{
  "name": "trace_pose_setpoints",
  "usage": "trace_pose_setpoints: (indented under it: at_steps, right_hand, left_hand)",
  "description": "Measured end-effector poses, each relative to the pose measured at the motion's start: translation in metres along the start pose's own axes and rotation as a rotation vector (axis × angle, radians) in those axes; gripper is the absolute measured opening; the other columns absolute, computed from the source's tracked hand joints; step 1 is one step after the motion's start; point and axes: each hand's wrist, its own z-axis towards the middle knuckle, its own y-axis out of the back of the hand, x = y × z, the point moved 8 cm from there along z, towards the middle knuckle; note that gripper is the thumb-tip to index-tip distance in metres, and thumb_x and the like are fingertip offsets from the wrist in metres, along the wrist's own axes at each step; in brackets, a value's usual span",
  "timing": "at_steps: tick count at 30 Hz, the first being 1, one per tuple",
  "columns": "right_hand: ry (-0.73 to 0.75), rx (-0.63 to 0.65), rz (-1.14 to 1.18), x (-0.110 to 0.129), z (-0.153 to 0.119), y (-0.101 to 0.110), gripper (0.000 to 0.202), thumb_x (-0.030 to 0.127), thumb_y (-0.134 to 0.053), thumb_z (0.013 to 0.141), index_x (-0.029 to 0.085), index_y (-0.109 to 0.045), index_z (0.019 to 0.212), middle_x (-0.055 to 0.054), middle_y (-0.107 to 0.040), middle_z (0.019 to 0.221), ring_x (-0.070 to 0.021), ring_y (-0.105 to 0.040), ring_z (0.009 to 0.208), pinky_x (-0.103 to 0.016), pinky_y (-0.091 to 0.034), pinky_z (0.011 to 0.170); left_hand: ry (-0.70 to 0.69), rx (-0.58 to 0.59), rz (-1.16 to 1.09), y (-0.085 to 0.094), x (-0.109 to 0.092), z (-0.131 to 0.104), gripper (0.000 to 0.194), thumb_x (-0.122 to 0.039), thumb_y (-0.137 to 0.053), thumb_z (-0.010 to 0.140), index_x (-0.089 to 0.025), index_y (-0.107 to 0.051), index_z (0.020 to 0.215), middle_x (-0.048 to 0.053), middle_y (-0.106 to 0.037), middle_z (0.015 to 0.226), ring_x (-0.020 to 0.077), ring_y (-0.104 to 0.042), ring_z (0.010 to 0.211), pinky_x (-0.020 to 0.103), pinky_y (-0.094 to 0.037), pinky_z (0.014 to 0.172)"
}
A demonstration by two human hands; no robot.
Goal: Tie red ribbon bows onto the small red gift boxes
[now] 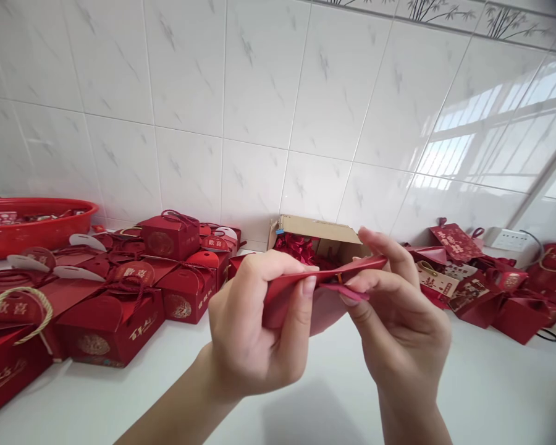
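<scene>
A red paper item (pixel 282 303), folded and seen nearly edge-on, is held up above the white table. My left hand (pixel 264 327) grips its left side, with the thumb in front and the fingers curled behind. My right hand (pixel 398 321) pinches a small magenta strip (pixel 345 291) at the item's right part between thumb and index finger. Its other fingers are bent, and one rests by the item's upper right edge. A bit of orange shows between the strip and the paper. The inside of the item is hidden.
Behind my hands stands an open cardboard box (pixel 319 227) with red pieces inside. Several red gift boxes (pixel 111 321) crowd the left, near a red basket (pixel 37 232). More red boxes (pixel 521 315) and a power strip (pixel 507 238) lie right, by the tiled wall.
</scene>
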Motion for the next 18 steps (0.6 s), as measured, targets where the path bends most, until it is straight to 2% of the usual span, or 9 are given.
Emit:
trace_pose_setpoints:
  at_steps: [7, 12, 14, 16, 18]
  right_hand:
    - [-0.054, 0.017, -0.018, -0.002, 0.001, -0.002, 0.008, 0.014, -0.069, 0.08, 0.022, -0.067, 0.081, -0.006, -0.054, 0.128, -0.0254, -0.05, 0.121, -0.037, -0.049, 0.089]
    - [-0.081, -0.006, 0.014, -0.003, 0.0, 0.0, 0.01, 0.012, -0.066, 0.081, 0.022, -0.066, 0.082, -0.006, -0.054, 0.127, -0.0266, -0.046, 0.125, -0.039, -0.049, 0.091]
    - [-0.03, -0.038, 0.059, -0.001, 0.001, 0.003, 0.015, 0.01, -0.066, 0.08, 0.022, -0.064, 0.088, -0.007, -0.055, 0.125, -0.0274, -0.047, 0.125, -0.044, -0.047, 0.094]
    - [0.026, -0.06, 0.122, 0.0, 0.003, 0.005, 0.029, 0.011, -0.069, 0.077, 0.023, -0.06, 0.102, -0.009, -0.055, 0.123, -0.0281, -0.049, 0.123, -0.048, -0.045, 0.097]
    - [0.052, -0.042, 0.186, -0.002, 0.003, 0.004, 0.038, 0.012, -0.069, 0.076, 0.021, -0.055, 0.11, -0.01, -0.058, 0.116, -0.0267, -0.055, 0.114, -0.045, -0.049, 0.092]
  left_hand:
    - [-0.007, -0.013, 0.005, 0.0, 0.002, -0.001, 0.03, -0.008, -0.055, 0.079, -0.024, -0.056, 0.105, 0.004, -0.064, 0.083, 0.0181, -0.065, 0.073, 0.034, -0.057, 0.06]
    - [-0.029, 0.164, -0.032, -0.008, -0.001, 0.001, 0.027, -0.005, -0.053, 0.078, -0.023, -0.056, 0.098, 0.006, -0.067, 0.081, 0.0204, -0.066, 0.075, 0.037, -0.058, 0.061]
    - [-0.053, 0.179, -0.033, -0.007, -0.003, 0.001, 0.029, -0.004, -0.053, 0.077, -0.025, -0.054, 0.098, 0.005, -0.067, 0.082, 0.0204, -0.066, 0.074, 0.038, -0.058, 0.061]
    - [-0.116, 0.159, -0.052, -0.005, -0.009, 0.0, 0.034, -0.001, -0.052, 0.076, -0.026, -0.052, 0.1, 0.004, -0.068, 0.085, 0.0193, -0.067, 0.073, 0.038, -0.059, 0.063]
    - [-0.196, 0.126, -0.099, -0.003, -0.014, -0.002, 0.036, 0.001, -0.052, 0.075, -0.023, -0.051, 0.102, 0.005, -0.068, 0.087, 0.0187, -0.067, 0.074, 0.038, -0.06, 0.066]
